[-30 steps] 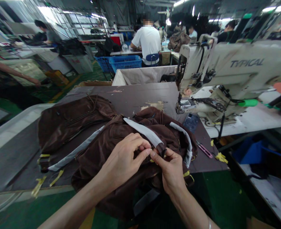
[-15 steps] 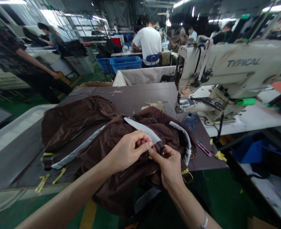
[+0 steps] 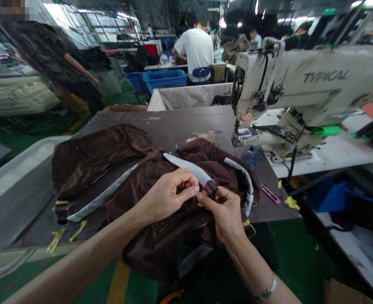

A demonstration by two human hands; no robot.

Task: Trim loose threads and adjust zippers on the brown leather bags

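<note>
A brown backpack (image 3: 161, 185) lies in front of me on the table, its light grey-lined shoulder strap (image 3: 192, 169) running towards my fingers. My right hand (image 3: 227, 213) is closed on the dark end of this strap, where a small buckle-like piece partly shows. Close beside it, my left hand (image 3: 170, 192) pinches with thumb and forefinger; what lies between those fingertips is too small to make out. A bit of yellow shows under the right fingers. Another grey-lined strap (image 3: 243, 181) curves to the right of my hands.
A second brown backpack (image 3: 100, 156) rests at the left, with yellow strips (image 3: 55, 240) near the table edge. Pink thread snips (image 3: 270, 193) and a dark phone (image 3: 252, 158) lie at the right, below a sewing machine (image 3: 287, 93). A person (image 3: 47, 59) stands at the far left.
My hands stay close together at the strap end, with only slight finger movement. The person at the left has moved to the right. The view has shifted slightly.
</note>
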